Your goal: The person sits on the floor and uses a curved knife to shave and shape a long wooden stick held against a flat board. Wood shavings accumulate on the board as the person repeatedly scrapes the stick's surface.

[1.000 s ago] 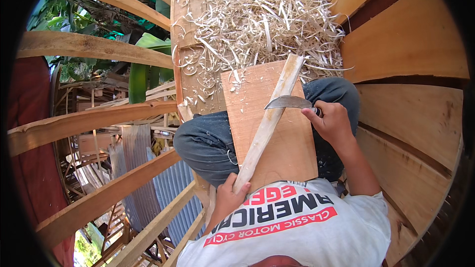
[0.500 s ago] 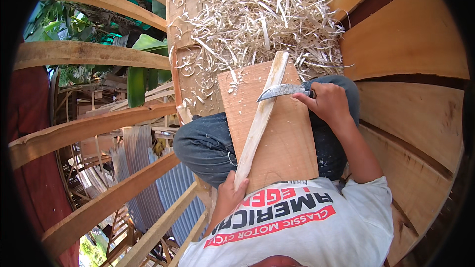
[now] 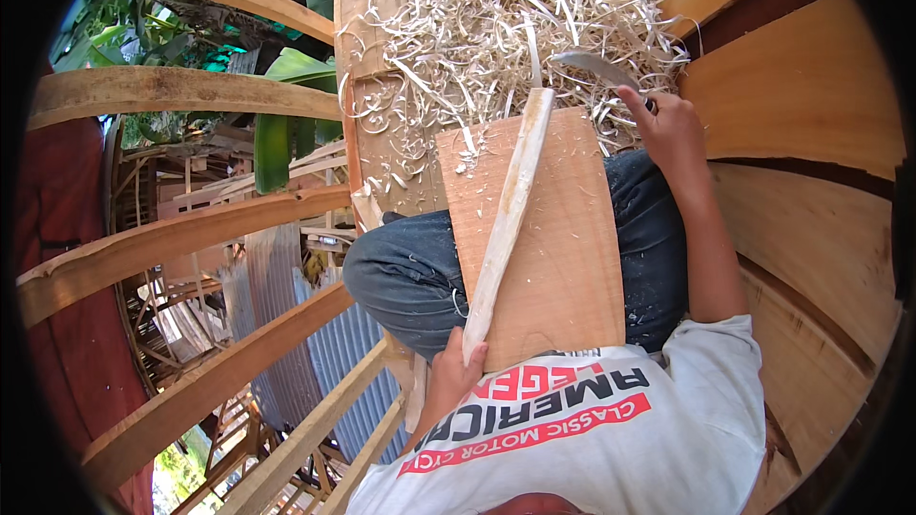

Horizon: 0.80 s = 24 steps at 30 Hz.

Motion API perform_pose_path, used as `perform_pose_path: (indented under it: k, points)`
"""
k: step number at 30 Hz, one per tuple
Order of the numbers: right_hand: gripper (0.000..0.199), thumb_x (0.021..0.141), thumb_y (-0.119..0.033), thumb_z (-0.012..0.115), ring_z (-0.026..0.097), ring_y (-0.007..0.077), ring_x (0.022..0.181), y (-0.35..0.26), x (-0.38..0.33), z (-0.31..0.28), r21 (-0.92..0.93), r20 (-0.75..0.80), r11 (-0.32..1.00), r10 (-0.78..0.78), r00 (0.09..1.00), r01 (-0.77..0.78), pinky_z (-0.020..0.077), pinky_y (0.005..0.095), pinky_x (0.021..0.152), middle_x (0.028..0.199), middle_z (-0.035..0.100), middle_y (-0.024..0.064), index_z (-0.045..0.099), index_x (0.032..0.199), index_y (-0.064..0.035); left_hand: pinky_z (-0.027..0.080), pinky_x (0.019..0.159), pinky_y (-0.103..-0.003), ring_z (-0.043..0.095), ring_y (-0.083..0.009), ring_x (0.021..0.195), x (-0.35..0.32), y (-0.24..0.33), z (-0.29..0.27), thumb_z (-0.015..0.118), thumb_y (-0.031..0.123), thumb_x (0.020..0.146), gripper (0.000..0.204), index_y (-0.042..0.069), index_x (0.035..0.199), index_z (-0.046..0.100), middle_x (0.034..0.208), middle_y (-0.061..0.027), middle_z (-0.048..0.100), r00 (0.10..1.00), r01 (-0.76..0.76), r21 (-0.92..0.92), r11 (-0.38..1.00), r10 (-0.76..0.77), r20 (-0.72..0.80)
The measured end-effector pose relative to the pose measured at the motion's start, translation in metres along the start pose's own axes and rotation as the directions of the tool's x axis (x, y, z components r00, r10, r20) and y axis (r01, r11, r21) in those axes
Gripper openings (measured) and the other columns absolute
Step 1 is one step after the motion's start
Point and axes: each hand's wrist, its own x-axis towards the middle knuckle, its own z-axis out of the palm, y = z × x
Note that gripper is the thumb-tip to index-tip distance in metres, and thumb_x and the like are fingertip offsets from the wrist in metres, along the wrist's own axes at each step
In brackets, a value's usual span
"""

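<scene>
1. White T-shirt [image 3: 697, 420], just right of the left hand [image 3: 456, 367]: red block capitals [image 3: 515, 382], upside down in view.
2. Same shirt, beside that hand's wrist: larger black capitals [image 3: 542, 403], also inverted.
3. Below these, farther from the hand: red band [image 3: 525, 438] with white capitals.

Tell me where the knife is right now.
In the head view, the knife is in the upper part, right of centre, held in the right hand; its blade shows against the wood shavings, just right of the wooden strip's far end.
</scene>
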Motion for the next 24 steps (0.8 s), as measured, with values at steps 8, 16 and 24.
perform_pose_path:
  k: [8, 16, 24]
  points:
    - [0.067, 0.079, -0.066, 0.058, 0.06, 0.0306, 0.049, -0.038, -0.069, 0.012, -0.05, 0.276, 0.948, -0.289, 0.917, 0.314, 0.0479, 0.039, 0.047, 0.052, 0.057, 0.0158, 0.06, 0.058, -0.0022, 0.047, 0.061, -0.049, 0.059, -0.0498, 0.081, 0.007, 0.002, 0.0, 0.053, 0.04, 0.092, 0.042, 0.0, 0.105, 0.047, 0.078, -0.03, 0.06, 0.996, 0.07, -0.065, 0.995, -0.066, 0.057]
    - [0.076, 0.081, -0.072, 0.048, 0.064, 0.0324, 0.059, -0.028, -0.019, 0.024, -0.174, 0.198, 0.966, -0.157, 0.968, 0.192, 0.0515, 0.042, 0.054, 0.06, 0.061, 0.0183, 0.064, 0.063, -0.0005, 0.046, 0.06, -0.05, 0.058, -0.0514, 0.08, 0.007, 0.007, -0.001, 0.054, 0.034, 0.092, 0.036, 0.001, 0.101, 0.046, 0.077, -0.0308, 0.059, 0.998, 0.053, -0.06, 0.997, -0.051, 0.039]
    - [0.077, 0.083, -0.071, 0.046, 0.063, 0.0391, 0.066, -0.004, 0.022, 0.012, -0.079, 0.109, 0.989, 0.133, 0.985, -0.125, 0.0498, 0.048, 0.062, 0.064, 0.061, 0.0221, 0.064, 0.066, 0.0023, 0.046, 0.058, -0.051, 0.058, -0.0519, 0.076, 0.005, -0.002, 0.002, 0.056, 0.033, 0.092, 0.036, 0.001, 0.102, 0.045, 0.075, -0.0313, 0.059, 1.0, -0.006, -0.011, 1.0, 0.006, 0.02]
